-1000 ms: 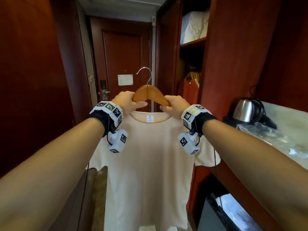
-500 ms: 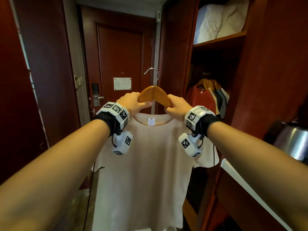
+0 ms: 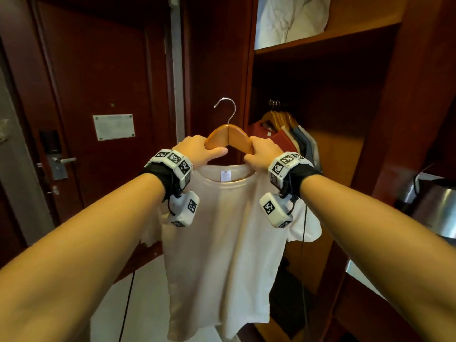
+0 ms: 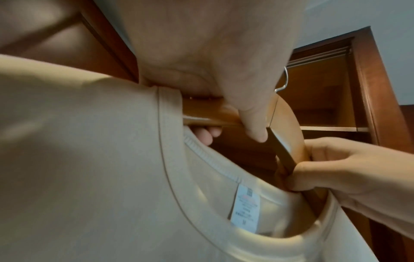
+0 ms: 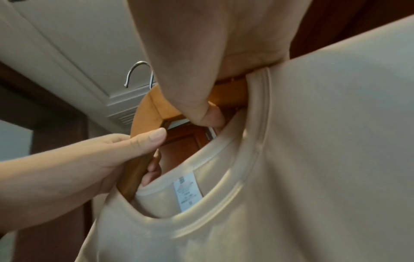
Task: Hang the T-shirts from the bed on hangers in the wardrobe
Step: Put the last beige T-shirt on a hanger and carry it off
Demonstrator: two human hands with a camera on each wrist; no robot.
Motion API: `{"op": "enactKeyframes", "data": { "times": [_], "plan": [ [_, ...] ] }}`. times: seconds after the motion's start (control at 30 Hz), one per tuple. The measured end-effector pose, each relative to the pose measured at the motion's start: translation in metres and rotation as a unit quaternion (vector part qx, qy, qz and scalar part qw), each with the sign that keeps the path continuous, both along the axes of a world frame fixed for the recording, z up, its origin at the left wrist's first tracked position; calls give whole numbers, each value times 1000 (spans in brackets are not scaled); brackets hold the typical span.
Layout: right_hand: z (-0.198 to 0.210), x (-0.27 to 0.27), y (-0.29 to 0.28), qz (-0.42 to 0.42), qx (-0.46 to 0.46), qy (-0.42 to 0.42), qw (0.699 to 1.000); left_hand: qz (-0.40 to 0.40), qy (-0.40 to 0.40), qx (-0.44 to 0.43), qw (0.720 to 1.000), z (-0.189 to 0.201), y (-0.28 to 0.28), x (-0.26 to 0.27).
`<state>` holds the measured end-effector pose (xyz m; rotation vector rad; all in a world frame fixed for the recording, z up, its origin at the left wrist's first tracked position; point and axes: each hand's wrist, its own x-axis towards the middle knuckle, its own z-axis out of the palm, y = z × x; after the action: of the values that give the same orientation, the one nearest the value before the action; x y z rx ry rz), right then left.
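cream t-shirt [image 3: 222,233] draped on wooden hanger [image 3: 228,135], hanger gripped at each shoulder by left hand [image 3: 196,150] and right hand [image 3: 262,153], fingers curled round wood, held before open wardrobe [image 3: 320,99], shirts [image 3: 288,140] hung inside

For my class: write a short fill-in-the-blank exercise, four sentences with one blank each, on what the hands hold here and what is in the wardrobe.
1. Both hands grip a wooden ____ with a metal hook.
2. The cream T-shirt has a white ____ inside its collar.
3. The nearest shirt hanging in the wardrobe is ____.
4. The left hand and right hand grip on either side of the ____.

Missing words: hanger; label; red; hook
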<state>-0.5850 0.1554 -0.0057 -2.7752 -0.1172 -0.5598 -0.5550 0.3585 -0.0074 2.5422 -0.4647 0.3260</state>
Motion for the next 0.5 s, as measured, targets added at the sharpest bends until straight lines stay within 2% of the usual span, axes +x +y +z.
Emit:
{"op": "enactKeyframes", "data": {
  "times": [0.27, 0.5],
  "plan": [
    [-14, 95, -73, -111, 35, -11, 993, -145, 37, -17, 989, -6, -72, 136],
    [-22, 182, -160, -176, 35, -5, 984, -262, 116, -37, 957, -17, -160, 250]
  ]
}}
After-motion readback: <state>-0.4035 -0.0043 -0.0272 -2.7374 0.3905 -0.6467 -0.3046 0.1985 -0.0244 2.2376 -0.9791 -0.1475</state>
